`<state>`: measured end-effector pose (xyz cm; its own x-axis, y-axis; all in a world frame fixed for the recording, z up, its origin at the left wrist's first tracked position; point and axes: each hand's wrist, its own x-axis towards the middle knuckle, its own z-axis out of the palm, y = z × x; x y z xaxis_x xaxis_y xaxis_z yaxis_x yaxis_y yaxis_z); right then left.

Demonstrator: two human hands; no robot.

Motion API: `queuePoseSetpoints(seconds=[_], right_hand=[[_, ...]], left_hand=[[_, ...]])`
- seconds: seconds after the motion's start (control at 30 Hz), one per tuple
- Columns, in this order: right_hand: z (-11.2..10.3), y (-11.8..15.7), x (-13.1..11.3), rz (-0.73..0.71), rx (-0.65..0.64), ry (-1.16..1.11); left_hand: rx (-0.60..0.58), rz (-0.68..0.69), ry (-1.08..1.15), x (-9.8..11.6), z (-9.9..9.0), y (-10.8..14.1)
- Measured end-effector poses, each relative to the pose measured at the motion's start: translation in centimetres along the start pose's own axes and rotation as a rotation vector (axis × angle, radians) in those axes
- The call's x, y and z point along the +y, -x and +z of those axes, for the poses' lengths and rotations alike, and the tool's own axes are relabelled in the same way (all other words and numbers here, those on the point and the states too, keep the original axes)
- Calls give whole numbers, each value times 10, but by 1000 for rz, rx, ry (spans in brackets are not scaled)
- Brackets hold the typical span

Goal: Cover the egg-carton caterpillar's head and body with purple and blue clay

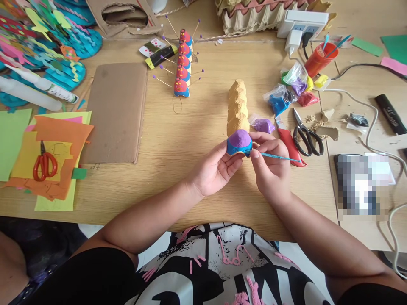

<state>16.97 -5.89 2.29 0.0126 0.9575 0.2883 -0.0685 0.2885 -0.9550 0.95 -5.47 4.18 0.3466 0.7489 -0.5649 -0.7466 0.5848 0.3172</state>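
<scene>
Table [165, 127], pale wood-grained top. Left: flat brown rectangular cardboard piece [116, 112]; layered orange and yellow paper sheets [74, 137]. Far middle: red-and-blue bumpy strip with purple-tipped sticks [182, 63]. Right: clear plastic packet with purple contents [263, 125]; black-handled metal scissors [305, 137]; orange-red tapered cup [319, 61]; white rectangular power strip [303, 21]; black cylindrical tube [391, 113].

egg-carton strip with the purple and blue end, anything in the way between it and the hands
Nothing visible does. The left hand holds the strip by its purple-and-blue end, and the blue tool in the right hand reaches that end's blue edge. Bagged purple clay lies right of the strip, clear of that end.
</scene>
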Motion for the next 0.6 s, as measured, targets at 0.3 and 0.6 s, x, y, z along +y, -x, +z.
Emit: queuePoseSetpoints(seconds=[0.3, 0.6], right_hand=[[-1, 0, 1, -18, -9, -7], [-2, 1, 0, -26, -11, 10]], left_hand=[[1, 5, 3, 1, 3, 0], [15, -6, 20, 1, 3, 1]])
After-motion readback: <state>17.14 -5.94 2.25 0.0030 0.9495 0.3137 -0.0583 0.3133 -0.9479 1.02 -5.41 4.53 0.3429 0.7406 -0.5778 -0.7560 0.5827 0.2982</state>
